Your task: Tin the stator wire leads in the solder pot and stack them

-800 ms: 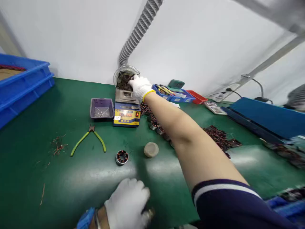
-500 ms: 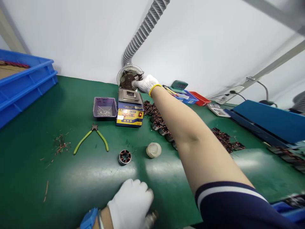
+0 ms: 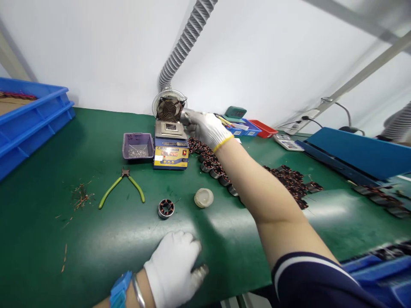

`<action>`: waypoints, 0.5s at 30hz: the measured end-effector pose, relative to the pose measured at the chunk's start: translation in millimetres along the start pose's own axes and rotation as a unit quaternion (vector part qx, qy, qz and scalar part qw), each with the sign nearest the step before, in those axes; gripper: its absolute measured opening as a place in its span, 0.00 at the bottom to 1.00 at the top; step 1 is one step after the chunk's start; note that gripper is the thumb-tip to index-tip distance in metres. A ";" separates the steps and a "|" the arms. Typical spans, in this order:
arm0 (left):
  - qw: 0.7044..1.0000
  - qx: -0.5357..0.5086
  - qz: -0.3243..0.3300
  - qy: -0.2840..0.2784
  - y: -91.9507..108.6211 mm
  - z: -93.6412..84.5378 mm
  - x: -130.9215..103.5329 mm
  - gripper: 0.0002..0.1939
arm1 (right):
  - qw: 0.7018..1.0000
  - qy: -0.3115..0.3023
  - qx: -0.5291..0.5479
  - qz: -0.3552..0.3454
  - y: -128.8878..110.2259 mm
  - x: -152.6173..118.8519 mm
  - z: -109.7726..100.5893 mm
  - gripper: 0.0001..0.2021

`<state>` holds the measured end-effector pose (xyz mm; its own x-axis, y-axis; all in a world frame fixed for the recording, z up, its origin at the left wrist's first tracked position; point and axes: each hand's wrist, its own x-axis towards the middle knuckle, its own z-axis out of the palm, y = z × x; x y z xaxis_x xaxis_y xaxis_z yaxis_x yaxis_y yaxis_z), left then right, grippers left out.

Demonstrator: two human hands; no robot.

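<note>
My right hand (image 3: 204,127), in a white glove with a yellow cuff, is closed on a motor stator (image 3: 185,115) beside the fan at the soldering pot. Only the stator's grey metal side shows past my fingers. My left hand (image 3: 175,267), also gloved, rests on the green table with its fingers curled under and the stained thumb out to the side; nothing shows in it. Another stator (image 3: 166,208) with copper windings and a thin lead stands just beyond it. To that stator's right is a small whitish round pot (image 3: 203,198). The solder pot (image 3: 171,152) has a lit display.
Green-handled cutters (image 3: 123,186) lie open by wire scraps (image 3: 82,197). A purple bin (image 3: 138,146) adjoins the solder pot. Rows of stators (image 3: 215,172) and a heap (image 3: 289,182) lie rightward. Blue crates (image 3: 35,124) stand left; a grey duct (image 3: 186,45) hangs behind.
My right hand has drawn back from the fan, a little to the right and towards me, with the stator. My left hand stays on the table. The view has shifted slightly.
</note>
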<state>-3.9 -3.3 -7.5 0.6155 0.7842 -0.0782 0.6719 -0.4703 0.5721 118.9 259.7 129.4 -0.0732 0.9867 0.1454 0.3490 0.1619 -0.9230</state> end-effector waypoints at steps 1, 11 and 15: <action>1.000 -0.005 -0.004 0.011 0.4 0.3 -0.9 0.14 | 0.999 -0.007 0.032 0.010 7.4 -25.7 -1.3 0.07; 0.998 -0.004 0.062 -0.026 11.2 17.6 -7.5 0.28 | 0.968 -0.175 -0.175 0.030 84.0 -238.1 21.3 0.28; 0.995 0.033 0.082 -0.035 7.4 26.1 -5.2 0.27 | 0.936 -0.216 -0.273 -0.059 90.2 -231.7 31.1 0.31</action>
<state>8.6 -21.4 -24.1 0.7448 0.6657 -0.0473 0.5844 -0.6164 0.5278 138.3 45.2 1.4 -0.4709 0.8817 -0.0302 0.7308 0.3706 -0.5732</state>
